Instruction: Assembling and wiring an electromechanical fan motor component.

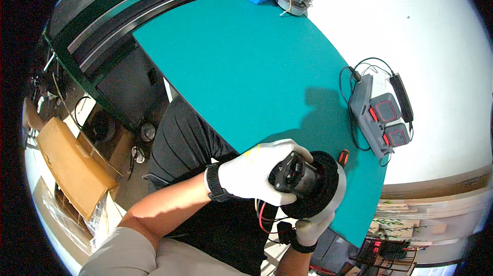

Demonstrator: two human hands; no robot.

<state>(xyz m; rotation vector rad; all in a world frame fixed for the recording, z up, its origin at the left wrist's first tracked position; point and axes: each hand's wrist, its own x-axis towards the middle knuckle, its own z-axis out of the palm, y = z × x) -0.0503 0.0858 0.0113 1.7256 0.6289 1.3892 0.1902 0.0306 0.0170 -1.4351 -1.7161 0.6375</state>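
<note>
Both gloved hands close on one thing at the near edge of the green table mat [246, 65]: a black round motor assembly [310, 186], a broad dark disc with a narrower black hub standing out of it. The left hand [254, 173] wraps over the hub from the person's left, fingers curled around it and the thumb side across its top, a black strap at the wrist. The right hand [313, 224] comes up from below and cups the disc's lower rim; its fingers are mostly hidden behind the disc, so how tightly they clamp cannot be told. The assembly's axis runs roughly from the left hand's palm outward to the right and slightly away, the disc's flat face turned toward the table. Red and black wires [264, 217] trail down from it between the two wrists. An orange-handled tool [343, 157] lies on the mat touching or just behind the disc's far rim, nearer the right hand. Farther right, well apart, sits a grey charger with two battery packs [382, 119].
</note>
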